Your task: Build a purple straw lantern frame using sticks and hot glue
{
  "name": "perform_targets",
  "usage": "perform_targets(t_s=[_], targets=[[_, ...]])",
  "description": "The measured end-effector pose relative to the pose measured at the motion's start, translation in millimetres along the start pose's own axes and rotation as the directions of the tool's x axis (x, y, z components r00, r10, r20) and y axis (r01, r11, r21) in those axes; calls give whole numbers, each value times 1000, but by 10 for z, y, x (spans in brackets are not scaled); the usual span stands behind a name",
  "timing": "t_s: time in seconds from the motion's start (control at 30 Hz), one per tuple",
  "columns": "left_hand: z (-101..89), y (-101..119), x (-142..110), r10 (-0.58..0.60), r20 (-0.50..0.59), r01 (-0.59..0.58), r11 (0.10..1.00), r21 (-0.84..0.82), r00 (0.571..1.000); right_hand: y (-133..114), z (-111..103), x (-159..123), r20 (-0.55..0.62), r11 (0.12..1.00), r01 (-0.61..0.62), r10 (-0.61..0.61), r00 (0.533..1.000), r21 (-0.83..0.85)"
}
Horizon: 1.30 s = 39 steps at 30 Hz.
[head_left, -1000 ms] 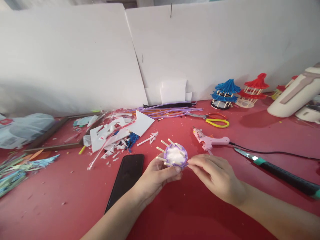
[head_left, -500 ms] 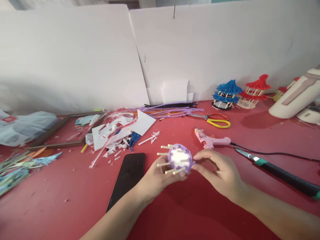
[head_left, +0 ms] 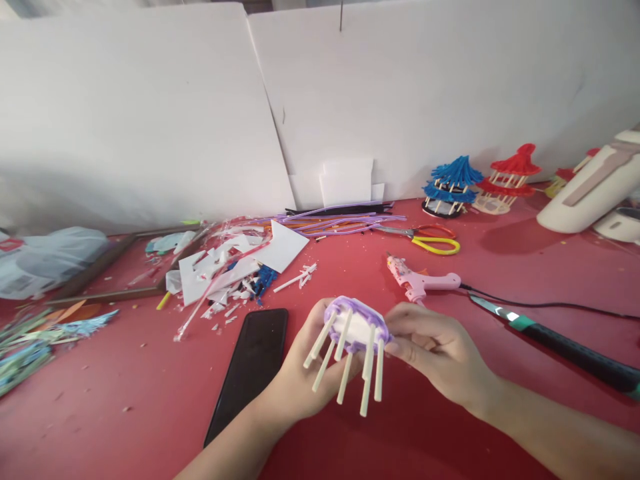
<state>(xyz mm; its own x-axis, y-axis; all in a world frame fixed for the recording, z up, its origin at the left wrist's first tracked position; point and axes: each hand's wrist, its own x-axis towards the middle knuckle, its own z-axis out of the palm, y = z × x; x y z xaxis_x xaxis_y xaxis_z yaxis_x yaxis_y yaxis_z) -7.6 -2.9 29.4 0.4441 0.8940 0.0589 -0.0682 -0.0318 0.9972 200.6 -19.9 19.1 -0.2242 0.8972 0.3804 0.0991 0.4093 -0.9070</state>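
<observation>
Between my hands is a small craft piece [head_left: 354, 328], a white disc edged with purple pipe cleaner. Several pale wooden sticks stick out of it, slanting down towards me. My left hand [head_left: 300, 372] grips the piece from the left and beneath, with some fingers hidden behind it. At its right edge, my right hand [head_left: 443, 350] has thumb and index finger closed on the purple edging. Beyond the right hand lies a pink glue gun [head_left: 423, 280], and left of my left hand a black phone [head_left: 250, 367].
Scissors [head_left: 435, 240] and pipe cleaners [head_left: 340, 223] lie farther back. A green-and-black knife [head_left: 560, 343] is at right, near the glue gun's cord. Blue [head_left: 453, 183] and red [head_left: 510, 177] model pavilions stand beside a white tumbler [head_left: 585, 187]. Paper scraps [head_left: 240, 267] cover the left.
The craft piece has been tilted, so its sticks, which pointed left, now slant down towards me. Both hands keep hold of it; the view has shifted slightly.
</observation>
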Motion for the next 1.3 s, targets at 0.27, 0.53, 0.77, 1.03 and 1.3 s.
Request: perform_targets(t_s=[0.27,0.53,0.77,1.03,1.3], targets=[[22,-101,-60,92,-46,-86,989,121,995,26,-65,34,6,949,213,-218,976,-234],[33,-76,-4,11,-94,-4,997,80,995,163,-46,68,31,997,51,-50,998,-58],[86,-73,78,-141,-172,134,990,-52,975,126,30,79,0,985,-171,171,985,-16],[51,-59,94,-361,-142,276,867,-414,922,121,93,0,-78,884,234,-288,954,-406],[42,-60,102,-397,-106,326,856,-402,912,48,62,28,44,723,443,-498,866,-530]])
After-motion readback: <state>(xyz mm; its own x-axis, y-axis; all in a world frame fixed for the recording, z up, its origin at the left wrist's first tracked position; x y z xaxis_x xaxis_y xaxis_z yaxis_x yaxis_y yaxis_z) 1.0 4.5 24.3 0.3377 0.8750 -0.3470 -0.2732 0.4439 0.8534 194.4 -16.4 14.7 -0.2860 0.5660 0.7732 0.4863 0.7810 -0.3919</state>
